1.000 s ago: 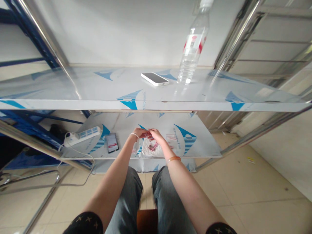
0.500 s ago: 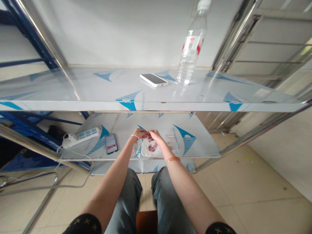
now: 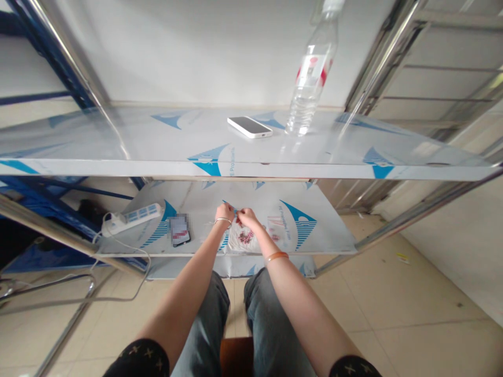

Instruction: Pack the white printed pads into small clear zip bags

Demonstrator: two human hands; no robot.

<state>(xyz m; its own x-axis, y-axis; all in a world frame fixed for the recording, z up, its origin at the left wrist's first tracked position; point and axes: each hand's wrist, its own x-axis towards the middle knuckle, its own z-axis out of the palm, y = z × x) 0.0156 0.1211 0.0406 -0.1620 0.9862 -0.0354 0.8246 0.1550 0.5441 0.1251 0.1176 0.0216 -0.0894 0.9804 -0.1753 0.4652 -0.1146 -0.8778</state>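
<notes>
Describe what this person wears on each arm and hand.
The left hand and right hand are ungloved. A thin silvery bangle circles the left wrist; an orange-brown bangle rings the right forearm. Both black sleeves end near the elbows, marked with pale gold crosses.

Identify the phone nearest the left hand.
The dark-edged phone on the middle shelf, left of the left hand; the white-edged phone lies on the upper shelf by the bottle.
</notes>
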